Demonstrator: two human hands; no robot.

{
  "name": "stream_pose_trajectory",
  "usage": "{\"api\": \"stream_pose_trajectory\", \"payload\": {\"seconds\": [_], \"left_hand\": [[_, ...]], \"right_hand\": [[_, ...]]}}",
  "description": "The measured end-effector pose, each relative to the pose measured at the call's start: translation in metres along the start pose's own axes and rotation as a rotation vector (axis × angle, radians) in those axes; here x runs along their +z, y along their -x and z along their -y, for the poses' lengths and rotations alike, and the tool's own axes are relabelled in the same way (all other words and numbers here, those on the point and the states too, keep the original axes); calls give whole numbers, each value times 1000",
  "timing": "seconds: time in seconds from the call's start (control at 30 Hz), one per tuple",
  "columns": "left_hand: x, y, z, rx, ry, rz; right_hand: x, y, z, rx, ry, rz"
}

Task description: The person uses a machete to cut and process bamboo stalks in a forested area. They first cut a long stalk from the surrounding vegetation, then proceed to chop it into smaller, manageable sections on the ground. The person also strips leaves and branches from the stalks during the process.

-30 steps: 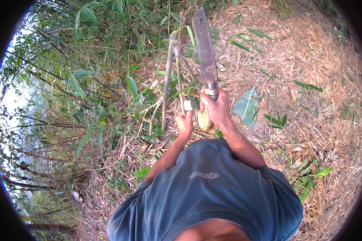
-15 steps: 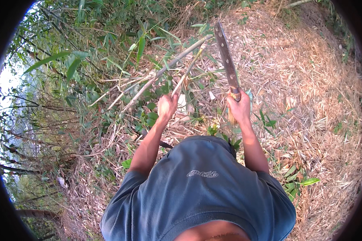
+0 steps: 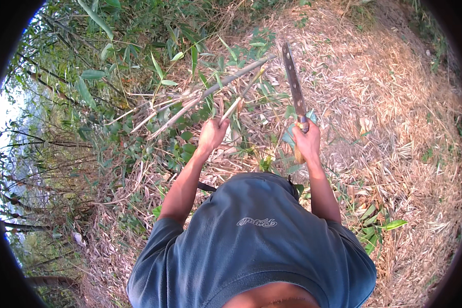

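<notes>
My left hand (image 3: 212, 134) is closed round the lower end of a thin bamboo stalk (image 3: 241, 97), which slants up and away to the right. Just left of that stalk runs a thicker grey-green bamboo pole (image 3: 205, 95) with side twigs and some leaves. My right hand (image 3: 306, 139) grips a machete (image 3: 294, 82) by its wooden handle, whose butt shows below the fist. Its dark, long blade has a row of holes and points away from me, tip near the upper end of the pole. Blade and stalk are apart.
Dense green bamboo and brush (image 3: 87, 102) fill the left side and the far left. Dry leaf litter (image 3: 390, 113) covers the ground ahead and to the right. A pale blue-green scrap (image 3: 288, 134) lies beside my right hand. Low green leaves (image 3: 372, 228) grow near my right elbow.
The machete's tip has dropped a little nearer to me and shifted slightly right. The held stalk and the pole have moved slightly nearer too. Both hands keep their grips.
</notes>
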State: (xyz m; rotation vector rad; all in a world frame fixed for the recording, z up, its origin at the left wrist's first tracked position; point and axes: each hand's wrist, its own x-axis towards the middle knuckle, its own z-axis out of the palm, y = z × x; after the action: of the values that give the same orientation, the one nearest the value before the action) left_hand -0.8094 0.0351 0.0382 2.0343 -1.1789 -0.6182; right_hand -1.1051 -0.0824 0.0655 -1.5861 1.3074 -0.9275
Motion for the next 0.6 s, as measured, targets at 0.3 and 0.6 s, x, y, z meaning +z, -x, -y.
{"api": "stream_pose_trajectory", "payload": {"seconds": [0.3,0.6], "left_hand": [[17,11,-14,94,-50,56],[64,26,-49,129,114,211]], "right_hand": [[8,-10,11,48,-82,-32],[74,-28,-39,-65,-19,-214]]}}
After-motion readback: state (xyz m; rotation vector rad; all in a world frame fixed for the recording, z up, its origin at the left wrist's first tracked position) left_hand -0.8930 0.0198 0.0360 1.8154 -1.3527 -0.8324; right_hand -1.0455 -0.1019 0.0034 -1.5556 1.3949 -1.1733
